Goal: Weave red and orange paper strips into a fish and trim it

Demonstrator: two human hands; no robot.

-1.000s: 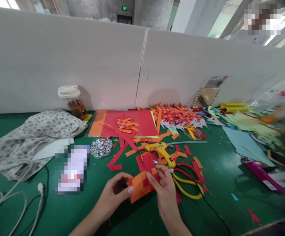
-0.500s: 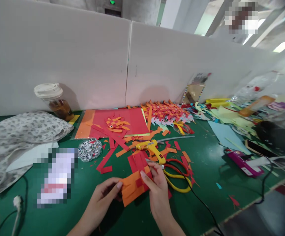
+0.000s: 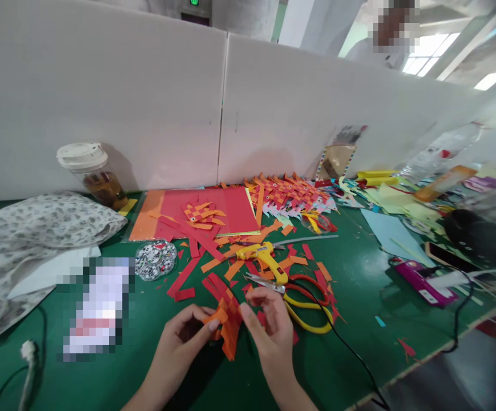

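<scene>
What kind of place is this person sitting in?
Probably a craft workspace: a yellow glue gun, scissors with red and yellow handles and woven red-and-orange paper fish lie on a green table.

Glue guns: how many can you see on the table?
1: the yellow glue gun, lying among paper scraps, just beyond the scissors' blades. The scraps may hide another.

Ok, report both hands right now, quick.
Left hand: grip closed on the orange end of the woven paper piece.
Right hand: fingers curled at the piece's other edge; can't tell whether the grip is closed on it.
</scene>
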